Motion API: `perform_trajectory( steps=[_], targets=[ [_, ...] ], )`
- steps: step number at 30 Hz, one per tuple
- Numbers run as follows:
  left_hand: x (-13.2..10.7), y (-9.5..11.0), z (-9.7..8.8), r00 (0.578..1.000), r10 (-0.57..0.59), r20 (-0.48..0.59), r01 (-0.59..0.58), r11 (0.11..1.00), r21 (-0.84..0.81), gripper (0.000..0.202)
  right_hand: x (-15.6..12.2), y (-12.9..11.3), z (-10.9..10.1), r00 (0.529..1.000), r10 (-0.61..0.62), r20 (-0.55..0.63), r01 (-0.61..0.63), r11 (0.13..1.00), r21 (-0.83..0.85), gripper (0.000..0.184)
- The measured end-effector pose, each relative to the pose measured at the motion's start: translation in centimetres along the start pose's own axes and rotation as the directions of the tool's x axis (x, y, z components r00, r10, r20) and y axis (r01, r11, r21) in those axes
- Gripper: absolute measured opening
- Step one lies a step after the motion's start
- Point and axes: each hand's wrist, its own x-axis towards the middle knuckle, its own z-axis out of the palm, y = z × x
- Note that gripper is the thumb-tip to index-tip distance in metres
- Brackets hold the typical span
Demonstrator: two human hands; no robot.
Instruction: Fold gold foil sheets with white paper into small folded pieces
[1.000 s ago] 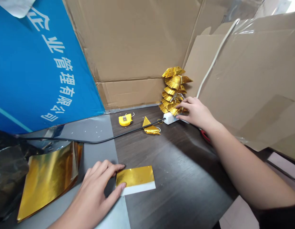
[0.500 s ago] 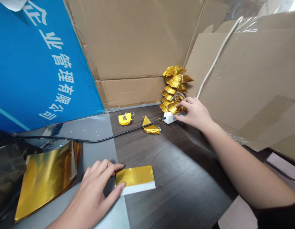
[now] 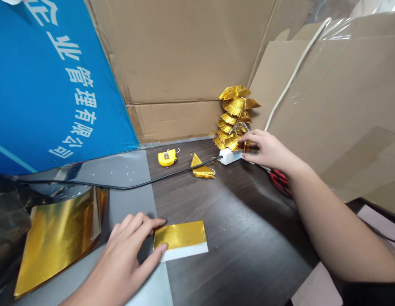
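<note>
Gold paper [image 3: 180, 236] lay flat on the dark wood table [image 3: 248, 250] in the head view, with a white band along its near edge. The left hand [image 3: 123, 259] rested open and spread beside it, fingertips touching the paper's left edge. The right hand [image 3: 269, 151] was narrowed, its thumb and fingers pinching a small gold piece [image 3: 246, 146] at the foot of the gold paper tower [image 3: 232, 119], just beside a white plug [image 3: 227, 156]. A yellow tape measure [image 3: 167, 158], a folded gold triangle [image 3: 200, 168], red scissors [image 3: 280, 182] and a large gold sheet [image 3: 57, 242] lay about the hands.
</note>
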Motion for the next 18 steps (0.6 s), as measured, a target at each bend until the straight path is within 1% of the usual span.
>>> perform_trajectory(
  steps=[5,9,13,18],
  targets=[
    [0.1,0.2,-0.1,1.000,-0.017,-0.005,0.017,1.000,-0.008,0.034,0.0,0.4,-0.5,1.000,-0.012,0.025,0.011,0.999,0.033,0.038],
    [0.1,-0.1,-0.1,1.000,0.020,0.002,-0.020,1.000,-0.007,0.035,-0.1,0.8,-0.6,0.999,0.001,0.044,-0.004,0.996,0.086,0.040],
    [0.1,0.2,-0.1,1.000,-0.027,-0.004,0.027,0.999,-0.017,0.035,-0.2,1.0,-0.7,0.998,0.004,0.061,-0.010,0.995,0.100,0.042],
    [0.0,0.5,-0.1,0.999,-0.036,0.000,0.036,0.999,-0.034,0.034,-0.2,1.3,-1.0,0.997,-0.018,0.076,0.008,0.992,0.123,0.037]
  ],
)
